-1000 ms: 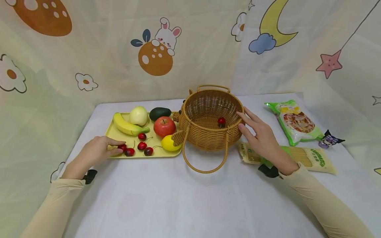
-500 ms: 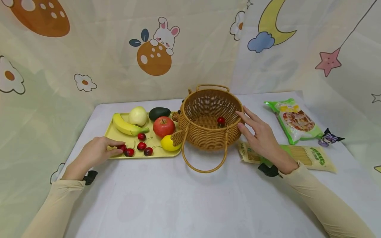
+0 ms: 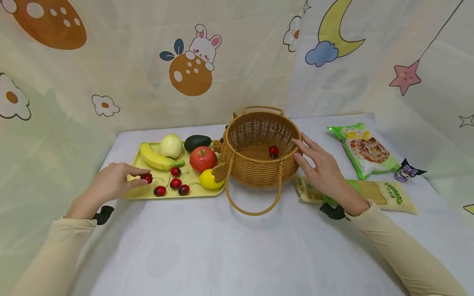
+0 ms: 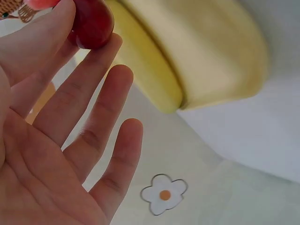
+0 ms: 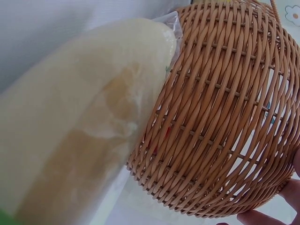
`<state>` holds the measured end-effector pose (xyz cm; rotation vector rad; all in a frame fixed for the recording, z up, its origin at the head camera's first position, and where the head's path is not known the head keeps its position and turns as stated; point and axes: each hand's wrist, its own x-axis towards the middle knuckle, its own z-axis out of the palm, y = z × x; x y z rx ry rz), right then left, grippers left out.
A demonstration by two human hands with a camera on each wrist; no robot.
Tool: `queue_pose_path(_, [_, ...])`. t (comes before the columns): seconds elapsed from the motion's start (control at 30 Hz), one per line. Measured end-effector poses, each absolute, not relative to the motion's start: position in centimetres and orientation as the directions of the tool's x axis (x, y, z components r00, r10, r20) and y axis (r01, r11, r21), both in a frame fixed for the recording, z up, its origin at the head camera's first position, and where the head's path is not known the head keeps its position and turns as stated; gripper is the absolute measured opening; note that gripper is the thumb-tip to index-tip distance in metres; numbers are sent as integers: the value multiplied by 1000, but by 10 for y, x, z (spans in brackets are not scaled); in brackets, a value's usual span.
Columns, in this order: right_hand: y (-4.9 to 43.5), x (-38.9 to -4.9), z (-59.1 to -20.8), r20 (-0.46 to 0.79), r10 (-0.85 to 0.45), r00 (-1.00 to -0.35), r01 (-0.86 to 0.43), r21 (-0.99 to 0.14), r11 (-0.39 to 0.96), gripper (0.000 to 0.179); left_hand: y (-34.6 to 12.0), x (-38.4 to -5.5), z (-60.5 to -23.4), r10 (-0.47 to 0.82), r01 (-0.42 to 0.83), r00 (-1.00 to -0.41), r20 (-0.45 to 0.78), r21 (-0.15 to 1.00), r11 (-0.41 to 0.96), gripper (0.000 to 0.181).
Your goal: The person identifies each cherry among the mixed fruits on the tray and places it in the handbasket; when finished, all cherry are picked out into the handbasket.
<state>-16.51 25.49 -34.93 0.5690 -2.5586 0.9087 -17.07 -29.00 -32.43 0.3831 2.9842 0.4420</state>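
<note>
My left hand (image 3: 112, 181) pinches a dark red cherry (image 3: 147, 178) by thumb and fingertips, over the left end of the yellow tray (image 3: 200, 193). In the left wrist view this cherry (image 4: 93, 23) sits at the fingertips, the other fingers reaching out loosely. Several more cherries (image 3: 175, 183) lie on the tray. My right hand (image 3: 321, 166) rests with extended fingers at the right rim of a wicker basket (image 3: 255, 174); fingertips (image 5: 293, 192) touch the weave in the right wrist view. Another cherry (image 3: 273, 150) is inside the basket.
On the tray are a banana (image 3: 157, 159), a pale round fruit (image 3: 170, 146), an avocado (image 3: 197, 142), a red apple (image 3: 203, 159) and a lemon (image 3: 210, 179). A noodle packet (image 3: 377, 195) lies under my right forearm, with a green bag (image 3: 370, 150) and small purple-black item (image 3: 407, 171) behind.
My left hand has drawn a cherry slightly left and up, away from the other cherries; its stem now shows. My right hand stays at the basket rim.
</note>
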Motion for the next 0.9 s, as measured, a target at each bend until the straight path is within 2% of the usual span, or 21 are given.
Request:
queue_pose_path(0.33, [254, -167, -349, 463, -251, -850, -487, -509, 710, 47, -270, -191, -284, 353, 344, -936, 10, 250, 905, 38])
queue_pose_path(0.73, [255, -167, -350, 460, -248, -852, -483, -510, 712, 47, -210, -215, -234, 453, 440, -891, 1, 242, 865, 40])
queue_pose_path(0.9, [255, -167, -350, 453, -248, -856, -478, -514, 713, 47, -182, -226, -221, 513, 501, -858, 15, 245, 830, 36])
